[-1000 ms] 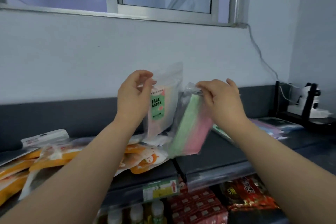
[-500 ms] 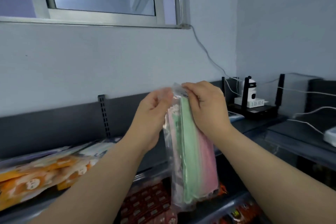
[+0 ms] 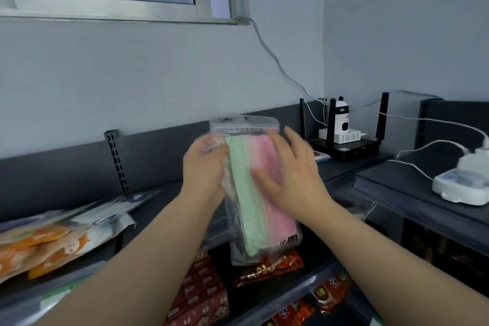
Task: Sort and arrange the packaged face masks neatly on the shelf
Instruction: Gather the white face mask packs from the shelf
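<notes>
A clear pack of green and pink face masks (image 3: 248,209) stands upright in the air above the dark shelf (image 3: 164,196). My left hand (image 3: 205,174) grips its upper left edge, where more clear packaging is bunched. My right hand (image 3: 293,174) lies flat against the pink front of the pack, fingers spread. To the left on the shelf lie orange-and-white mask packs (image 3: 50,243) with white and blue packs (image 3: 116,209) behind them, in a loose overlapping heap.
A black router with a small white camera (image 3: 344,135) sits at the shelf's right end, cables running up the wall. A white device (image 3: 463,185) rests on the neighbouring shelf. Red snack boxes (image 3: 201,296) and packets (image 3: 270,267) fill the lower shelves.
The view has turned further right. The pack has been turned to face me, and my right hand has left its top edge and now presses flat on its front.
</notes>
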